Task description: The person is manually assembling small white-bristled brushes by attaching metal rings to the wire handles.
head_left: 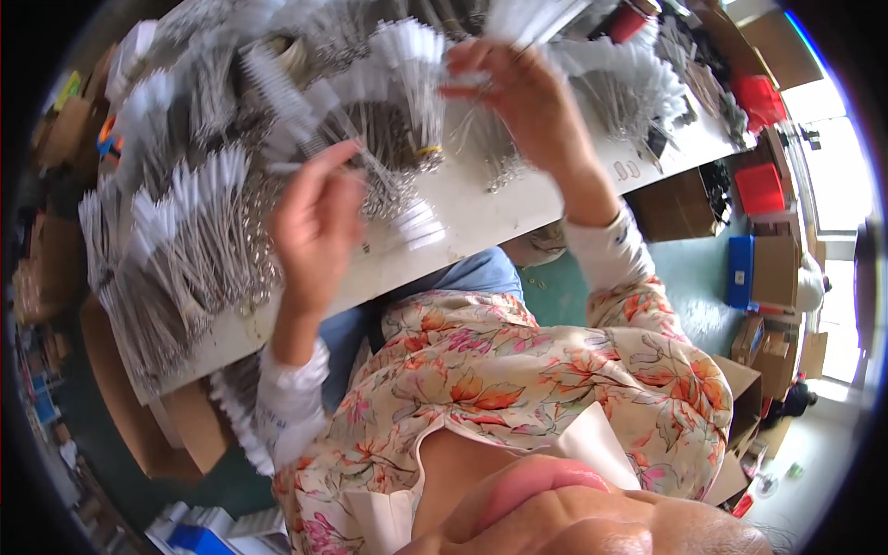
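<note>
My left hand (319, 217) hovers over the near part of the table, blurred by motion. Its index finger is stretched out and the hand looks open, with nothing visible in it. Beside it lie bundles of thin grey strands with white tags (190, 217) and small metallic ends. My right hand (523, 97) is raised farther out, two fingers apart and pointing left. A blurred fan of white strips (536, 18) meets its far side; whether the hand grips it is hidden. Between the hands stands an upright white-tagged bundle (412, 60) with a yellow band low on it.
More tagged bundles (629, 92) cover the white table (499, 217). Several flat white strips (419, 225) lie near its front edge. A red spool (634, 20) stands at the far right. Cardboard boxes (680, 203), red bins (760, 190) and a blue bin (740, 271) stand beyond.
</note>
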`<state>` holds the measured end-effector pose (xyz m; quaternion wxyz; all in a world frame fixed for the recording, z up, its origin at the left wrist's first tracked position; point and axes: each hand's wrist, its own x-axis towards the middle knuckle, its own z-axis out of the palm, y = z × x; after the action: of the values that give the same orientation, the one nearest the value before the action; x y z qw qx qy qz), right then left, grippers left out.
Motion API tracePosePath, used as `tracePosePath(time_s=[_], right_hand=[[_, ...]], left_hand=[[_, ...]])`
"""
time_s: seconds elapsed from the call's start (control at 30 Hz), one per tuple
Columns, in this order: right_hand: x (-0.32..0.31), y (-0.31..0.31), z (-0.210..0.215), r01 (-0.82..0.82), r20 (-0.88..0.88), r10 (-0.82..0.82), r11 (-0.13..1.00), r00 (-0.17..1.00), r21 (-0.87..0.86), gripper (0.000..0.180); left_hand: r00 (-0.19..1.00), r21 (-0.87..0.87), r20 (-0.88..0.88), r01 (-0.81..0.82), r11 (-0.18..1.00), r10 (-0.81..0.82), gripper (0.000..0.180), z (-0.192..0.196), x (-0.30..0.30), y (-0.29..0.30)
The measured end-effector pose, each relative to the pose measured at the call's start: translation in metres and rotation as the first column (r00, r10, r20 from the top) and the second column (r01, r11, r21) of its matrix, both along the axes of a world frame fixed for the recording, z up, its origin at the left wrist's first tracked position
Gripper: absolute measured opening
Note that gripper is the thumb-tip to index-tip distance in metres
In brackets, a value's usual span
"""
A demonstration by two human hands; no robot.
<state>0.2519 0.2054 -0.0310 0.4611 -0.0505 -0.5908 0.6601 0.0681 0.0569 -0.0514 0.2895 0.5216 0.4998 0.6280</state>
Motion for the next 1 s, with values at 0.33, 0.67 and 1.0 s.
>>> tracePosePath(time_s=[0.33, 0.67, 1.0], right_hand=[[-0.011, -0.055, -0.051, 0.193, 0.303, -0.174, 0.981, 0.937, -0.033, 0.029], [0.033, -0.028, -0.018, -0.096, 0.704, 0.159, 0.987, 0.692, -0.129, 0.015], [0.029, -0.065, -0.069, -0.347, 0.876, -0.311, 0.828, 0.369, 0.440, 0.008]], left_hand=[[0.934, -0.161, 0.358, 0.057, 0.985, 0.005, 0.011, 0.003, 0.025, 0.008], [0.807, 0.321, -0.568, 0.038, 0.946, 0.160, 0.032, -0.067, 0.025, -0.021], [0.948, -0.086, -0.309, 0.050, 0.995, -0.075, 0.023, -0.083, 0.025, -0.044]])
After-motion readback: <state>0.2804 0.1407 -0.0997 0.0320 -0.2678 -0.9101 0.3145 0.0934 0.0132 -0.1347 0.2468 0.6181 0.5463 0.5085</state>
